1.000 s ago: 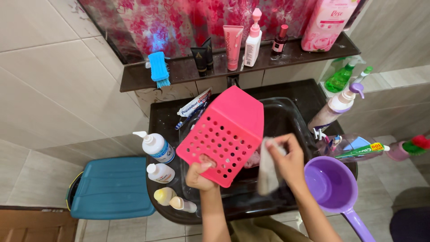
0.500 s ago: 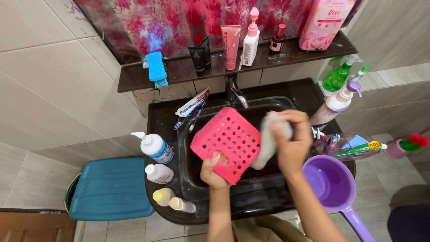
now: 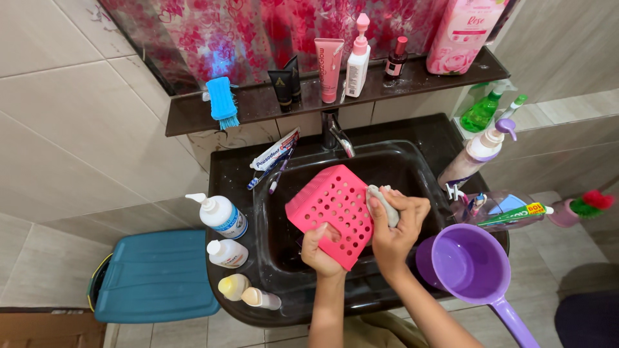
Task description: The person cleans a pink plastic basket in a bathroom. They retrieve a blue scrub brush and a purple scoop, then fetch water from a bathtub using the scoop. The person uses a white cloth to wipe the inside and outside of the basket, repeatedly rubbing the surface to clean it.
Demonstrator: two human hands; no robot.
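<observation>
Two hands over the black sink basin (image 3: 400, 164), and both are busy. Left hand (image 3: 320, 252) has its fingers clamped on the lower edge of the pink perforated plastic basket (image 3: 330, 211), thumb pressed on the holed face, tilting that face up toward the camera so it is open to the other hand. The basket hangs above the basin, not resting on anything, which looks like a way to let drips fall straight into the sink.

Right hand (image 3: 393, 224) is curled tight, fingers closed around a small pale grey cloth or sponge (image 3: 380, 201), and that cloth is pressed against the basket's right side edge. Touching, no gap between them.

Around the sink, the black glossy bench (image 3: 238, 174) is crowded. On the left rim stand a white pump bottle with a blue label (image 3: 218, 216), a smaller white bottle (image 3: 227, 253) and two little yellow-capped bottles lying near the front edge. A toothpaste tube and toothbrushes (image 3: 276, 160) lie at the back left corner, well out of the wash area. The chrome tap (image 3: 338, 134) points down into the basin.

To the right, a purple plastic dipper with a long handle (image 3: 469, 269) sits just beside the right wrist, bowl up, within easy reach. Above, a dark wall shelf (image 3: 271, 103) carries a blue scrubbing brush (image 3: 221, 101) and several tubes and bottles. A teal lidded bin (image 3: 158, 276) sits on the floor at left.
</observation>
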